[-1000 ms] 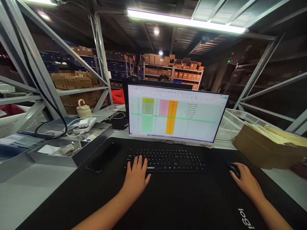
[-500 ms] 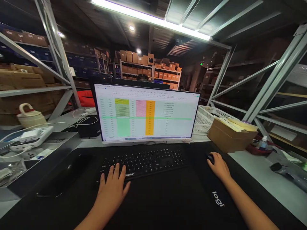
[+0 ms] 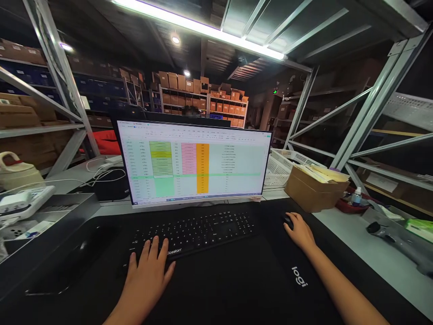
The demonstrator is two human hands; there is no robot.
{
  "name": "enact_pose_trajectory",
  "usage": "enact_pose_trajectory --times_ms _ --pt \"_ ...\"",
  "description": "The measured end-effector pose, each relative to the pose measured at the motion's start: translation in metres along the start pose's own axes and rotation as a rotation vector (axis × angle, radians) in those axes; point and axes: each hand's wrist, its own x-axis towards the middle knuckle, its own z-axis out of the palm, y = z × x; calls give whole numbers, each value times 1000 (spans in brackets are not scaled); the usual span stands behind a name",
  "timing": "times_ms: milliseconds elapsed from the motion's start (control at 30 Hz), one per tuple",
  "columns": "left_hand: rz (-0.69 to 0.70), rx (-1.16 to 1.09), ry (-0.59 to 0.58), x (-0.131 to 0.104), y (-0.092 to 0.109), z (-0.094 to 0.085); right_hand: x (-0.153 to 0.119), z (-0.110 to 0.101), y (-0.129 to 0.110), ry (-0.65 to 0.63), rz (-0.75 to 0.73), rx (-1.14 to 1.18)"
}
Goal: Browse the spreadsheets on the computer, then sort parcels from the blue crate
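My left hand (image 3: 147, 271) lies with its fingers spread over the lower left keys of a black keyboard (image 3: 203, 232). On the right, my right hand (image 3: 300, 232) is wrapped over a black mouse (image 3: 288, 221), of which only the left part shows. Both hands rest on a large black desk mat (image 3: 230, 289) with a white "logi" mark. Behind the keyboard stands a monitor (image 3: 189, 167) showing a spreadsheet with green, yellow, pink and orange columns.
An open cardboard box (image 3: 304, 189) with envelopes and white baskets (image 3: 275, 171) stand right of the monitor. A barcode scanner (image 3: 389, 239) lies at far right. At left are a grey tray (image 3: 77, 207), cables and a cream bottle (image 3: 16, 174). Shelves of boxes fill the background.
The view has turned slightly right, so everything sits further left. The spreadsheet's highlighted row is lower on the screen. Both hands keep their places on the keyboard and mouse.
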Motion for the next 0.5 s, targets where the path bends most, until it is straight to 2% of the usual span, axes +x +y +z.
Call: enact_pose_trajectory --times_ms 400,500 --pt "1 24 -51 2 0 -4 -1 -3 -3 -11 6 -5" --pt "0 21 -33 2 0 -1 -2 -5 -5 -19 12 -13"
